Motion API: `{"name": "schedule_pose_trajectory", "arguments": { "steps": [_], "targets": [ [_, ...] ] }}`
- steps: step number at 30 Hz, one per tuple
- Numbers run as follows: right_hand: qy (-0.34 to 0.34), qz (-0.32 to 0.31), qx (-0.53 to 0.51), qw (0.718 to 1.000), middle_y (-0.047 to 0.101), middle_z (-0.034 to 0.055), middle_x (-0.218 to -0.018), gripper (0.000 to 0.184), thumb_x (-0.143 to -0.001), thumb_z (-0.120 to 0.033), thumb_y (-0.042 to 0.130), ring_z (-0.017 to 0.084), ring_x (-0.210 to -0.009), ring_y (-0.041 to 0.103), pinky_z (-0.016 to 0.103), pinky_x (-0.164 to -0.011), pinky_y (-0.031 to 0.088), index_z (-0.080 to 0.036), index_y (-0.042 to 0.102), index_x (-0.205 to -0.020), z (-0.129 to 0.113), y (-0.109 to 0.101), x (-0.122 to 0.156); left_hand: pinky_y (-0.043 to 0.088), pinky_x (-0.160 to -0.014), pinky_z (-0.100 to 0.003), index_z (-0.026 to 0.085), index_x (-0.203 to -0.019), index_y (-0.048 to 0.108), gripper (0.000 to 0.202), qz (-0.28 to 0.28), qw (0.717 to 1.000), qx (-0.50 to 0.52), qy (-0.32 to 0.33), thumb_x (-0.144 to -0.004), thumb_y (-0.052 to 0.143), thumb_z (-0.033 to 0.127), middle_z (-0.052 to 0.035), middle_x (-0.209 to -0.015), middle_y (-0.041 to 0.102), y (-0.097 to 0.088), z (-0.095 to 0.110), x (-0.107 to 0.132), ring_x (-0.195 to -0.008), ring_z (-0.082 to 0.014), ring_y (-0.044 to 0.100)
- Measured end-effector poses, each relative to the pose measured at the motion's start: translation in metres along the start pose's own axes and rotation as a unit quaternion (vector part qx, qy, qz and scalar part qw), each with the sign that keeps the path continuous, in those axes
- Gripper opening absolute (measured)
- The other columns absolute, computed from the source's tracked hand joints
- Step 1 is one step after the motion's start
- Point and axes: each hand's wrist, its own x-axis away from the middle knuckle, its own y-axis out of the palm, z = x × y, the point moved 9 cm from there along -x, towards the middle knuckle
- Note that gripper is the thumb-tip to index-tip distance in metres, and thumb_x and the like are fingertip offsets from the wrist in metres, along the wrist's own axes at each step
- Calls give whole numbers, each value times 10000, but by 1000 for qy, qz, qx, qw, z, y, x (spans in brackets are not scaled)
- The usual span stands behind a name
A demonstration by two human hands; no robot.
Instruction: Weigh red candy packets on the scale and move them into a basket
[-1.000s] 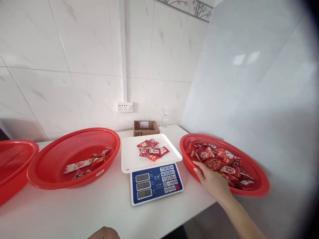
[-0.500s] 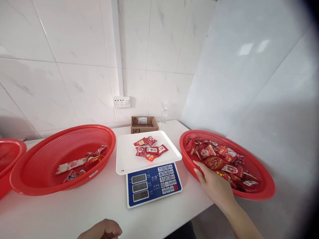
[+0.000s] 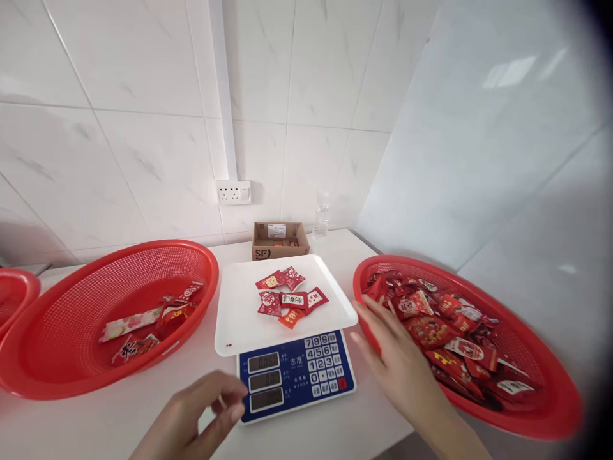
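My right hand is open, fingers stretched out over the near rim of the right red basket, which is full of red snack packets. It holds nothing. My left hand hovers low in front of the blue scale, fingers loosely curled and apart, empty, close to the scale's displays. The scale's white tray carries several red packets.
A second red basket at the left holds a few packets and a long pale wrapper. A third red basket's edge shows at far left. A small cardboard box and a clear bottle stand by the tiled wall.
My left hand rose from the bottom edge toward the scale. My right hand lifted off the right basket's rim and spread its fingers. The view shifted closer and slightly right.
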Motion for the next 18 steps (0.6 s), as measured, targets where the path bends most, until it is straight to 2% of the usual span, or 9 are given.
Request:
{"name": "schedule_pose_trajectory", "arguments": {
  "steps": [2, 4, 6, 9, 12, 14, 18],
  "targets": [
    [-67, -67, -42, 995, 482, 87, -1377, 414, -904, -326, 386, 227, -1276, 425, 413, -1030, 390, -223, 505, -1287, -33, 20, -23, 483, -696, -232, 250, -884, 605, 219, 7, 997, -58, 42, -895, 431, 383, -7, -872, 660, -9, 18, -29, -769, -151, 608],
    [-109, -101, -45, 988, 500, 91, -1360, 389, -889, -261, 423, 245, -1278, 419, 441, -1032, 381, -215, 537, -1258, -55, 40, -46, 490, -788, -295, 233, -969, 596, 218, 23, 988, -126, 88, -915, 409, 330, -38, -1004, 648, -13, 33, -60, -900, -180, 608],
    [-118, -118, -31, 985, 530, 91, -1329, 382, -862, -202, 462, 272, -1286, 403, 482, -1034, 362, -216, 562, -1231, -64, 57, -64, 471, -884, -366, 210, -1051, 585, 247, 16, 972, -196, 130, -929, 385, 287, -72, -1112, 626, -8, 43, -88, -1065, -221, 556],
    [-122, -151, -33, 980, 573, 99, -1277, 388, -842, -172, 492, 274, -1251, 439, 482, -1022, 362, -203, 571, -1221, -70, 74, -76, 373, -1023, -459, 221, -1214, 528, 330, -16, 960, -231, 155, -889, 485, 260, -81, -1301, 541, 4, 42, -117, -1255, -271, 419],
    [-136, -188, -84, 969, 614, 88, -1220, 387, -838, -163, 494, 233, -1155, 526, 419, -997, 392, -205, 575, -1215, -76, 76, -72, 321, -1068, -482, 245, -1274, 494, 448, -52, 956, -239, 160, -835, 582, 271, -74, -1358, 504, 12, 34, -124, -1292, -287, 384],
    [-124, -205, -123, 963, 614, 76, -1221, 381, -846, -190, 495, 215, -1131, 546, 389, -987, 406, -216, 572, -1218, -76, 75, -69, 350, -1049, -465, 238, -1250, 516, 401, -64, 956, -239, 158, -857, 555, 303, -76, -1318, 538, 12, 30, -120, -1260, -276, 426],
    [-95, -166, -139, 972, 533, 85, -1319, 399, -863, -219, 478, 219, -1237, 454, 403, -1040, 362, -206, 545, -1256, -69, 73, -84, 428, -963, -394, 236, -1226, 524, 364, -67, 959, -231, 149, -920, 419, 402, -74, -1268, 559, 3, 27, -121, -1191, -241, 488]
  ]
}}
